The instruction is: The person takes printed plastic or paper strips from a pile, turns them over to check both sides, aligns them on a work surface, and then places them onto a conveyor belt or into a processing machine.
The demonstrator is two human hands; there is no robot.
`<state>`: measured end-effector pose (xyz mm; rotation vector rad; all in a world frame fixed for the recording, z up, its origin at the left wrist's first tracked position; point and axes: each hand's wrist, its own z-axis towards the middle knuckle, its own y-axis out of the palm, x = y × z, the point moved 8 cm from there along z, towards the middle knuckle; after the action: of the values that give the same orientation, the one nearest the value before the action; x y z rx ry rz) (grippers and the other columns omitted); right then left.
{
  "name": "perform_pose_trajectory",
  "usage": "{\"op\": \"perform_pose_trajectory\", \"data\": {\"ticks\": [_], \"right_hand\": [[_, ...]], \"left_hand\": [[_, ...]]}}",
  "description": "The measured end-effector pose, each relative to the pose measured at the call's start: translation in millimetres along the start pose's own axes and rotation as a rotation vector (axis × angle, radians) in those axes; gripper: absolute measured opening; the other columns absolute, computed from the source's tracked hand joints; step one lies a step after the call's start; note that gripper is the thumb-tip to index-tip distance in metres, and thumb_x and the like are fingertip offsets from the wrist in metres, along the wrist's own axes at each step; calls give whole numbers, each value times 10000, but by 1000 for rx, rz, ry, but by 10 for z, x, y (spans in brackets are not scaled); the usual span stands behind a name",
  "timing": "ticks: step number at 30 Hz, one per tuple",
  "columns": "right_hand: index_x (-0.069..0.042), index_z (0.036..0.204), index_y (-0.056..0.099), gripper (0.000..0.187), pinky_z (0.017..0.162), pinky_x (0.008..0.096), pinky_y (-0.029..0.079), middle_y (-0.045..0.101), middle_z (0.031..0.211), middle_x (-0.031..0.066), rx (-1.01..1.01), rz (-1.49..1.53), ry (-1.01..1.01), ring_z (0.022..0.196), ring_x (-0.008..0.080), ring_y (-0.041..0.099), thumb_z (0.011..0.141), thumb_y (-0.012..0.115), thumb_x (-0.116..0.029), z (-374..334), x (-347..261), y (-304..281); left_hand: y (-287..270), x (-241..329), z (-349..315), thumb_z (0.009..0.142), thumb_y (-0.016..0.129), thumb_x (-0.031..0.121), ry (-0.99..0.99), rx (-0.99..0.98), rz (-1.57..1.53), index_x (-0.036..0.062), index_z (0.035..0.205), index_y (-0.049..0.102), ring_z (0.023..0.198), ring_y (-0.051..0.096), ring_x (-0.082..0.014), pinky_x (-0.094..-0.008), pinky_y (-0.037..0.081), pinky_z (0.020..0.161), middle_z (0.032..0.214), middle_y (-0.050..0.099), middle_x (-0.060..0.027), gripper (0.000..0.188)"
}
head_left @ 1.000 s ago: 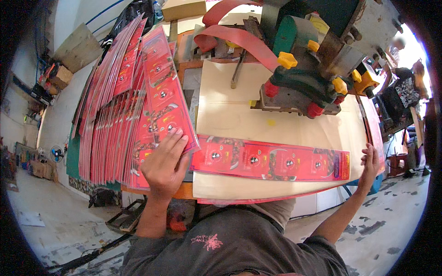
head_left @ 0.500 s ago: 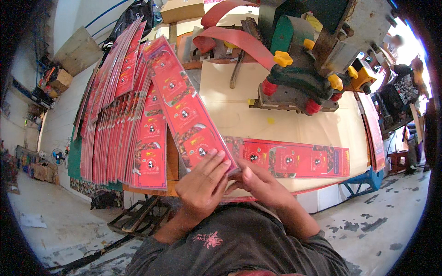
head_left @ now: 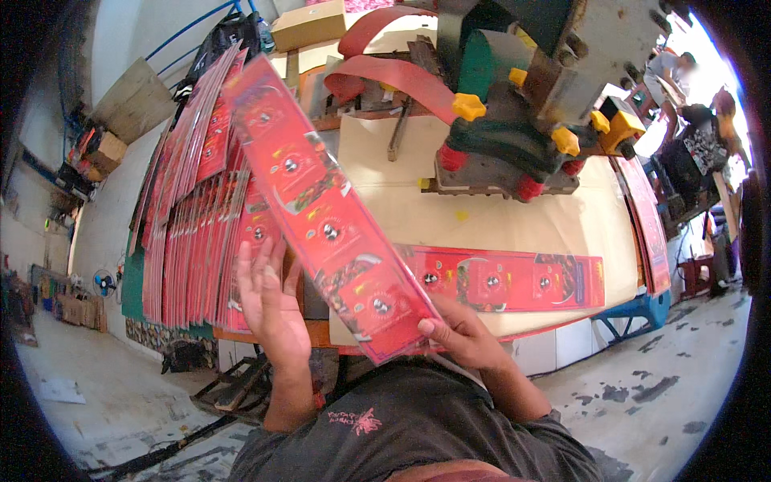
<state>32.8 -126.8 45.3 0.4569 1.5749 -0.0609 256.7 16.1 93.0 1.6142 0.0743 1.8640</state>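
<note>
A long red printed strip with a glossy clear plastic cover (head_left: 331, 229) is tilted up over the table's near edge. My right hand (head_left: 470, 336) pinches its lower right corner, thumb on top. To the left of the strip, my left hand (head_left: 275, 309) is off it, palm turned up and fingers spread. Just beyond those fingers stands a fanned stack of similar red strips (head_left: 193, 257). A second red strip (head_left: 502, 279) lies flat on the table to the right, its left end covered by the held one.
A heavy machine (head_left: 506, 149) with yellow knobs stands at the back of the cream-covered table (head_left: 377, 189). A red band (head_left: 393, 76) loops beside it. More red strips (head_left: 646, 225) sit at the right edge. A cardboard box (head_left: 309, 26) is at the back; another person (head_left: 668, 76) is far right.
My left hand has let go of the strip and moved left, opening palm up. The strip's lower end has come nearer to me, held by my right hand alone.
</note>
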Motion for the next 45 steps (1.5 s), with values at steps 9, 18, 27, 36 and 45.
{"op": "perform_pose_trajectory", "data": {"ticks": [9,18,27,36,45], "right_hand": [[-19,1383,655,401,1015,446,552,739,1278,186,-181,-327,-129,1185,347,722,1068,675,-266,-207,161,368],[-15,1340,695,329,1008,395,557,768,1226,155,-84,-308,-185,1150,290,740,1076,667,-209,-283,-149,46],[11,1366,668,362,938,378,578,777,1190,151,18,-259,-254,1100,245,755,1085,660,-217,-399,-444,-399],[-39,1652,329,1120,735,318,597,700,1322,243,411,170,-322,982,250,735,918,526,-861,-684,-653,-1125],[41,1414,612,499,548,217,466,716,943,42,750,19,-333,666,82,637,1054,681,-296,-1294,-690,-1438]], "left_hand": [[-365,-133,222,1084,655,281,-176,62,14,20,1431,579,1217,675,-226,-425,547,1056,1397,666,-106,440],[-1140,645,426,1101,623,369,-29,187,440,9,1503,544,1312,576,-224,-395,438,1140,1444,609,-114,545],[-1237,895,342,1063,636,527,-81,-277,895,-33,1204,680,964,649,-175,-344,522,858,1034,693,-101,580],[-821,546,139,1008,711,535,16,-665,1062,-39,820,695,640,548,-125,-334,434,596,646,568,-51,604],[-179,-10,-290,1010,750,366,-239,-985,1026,-30,862,723,597,554,-127,-318,430,563,656,605,-75,423]]}}
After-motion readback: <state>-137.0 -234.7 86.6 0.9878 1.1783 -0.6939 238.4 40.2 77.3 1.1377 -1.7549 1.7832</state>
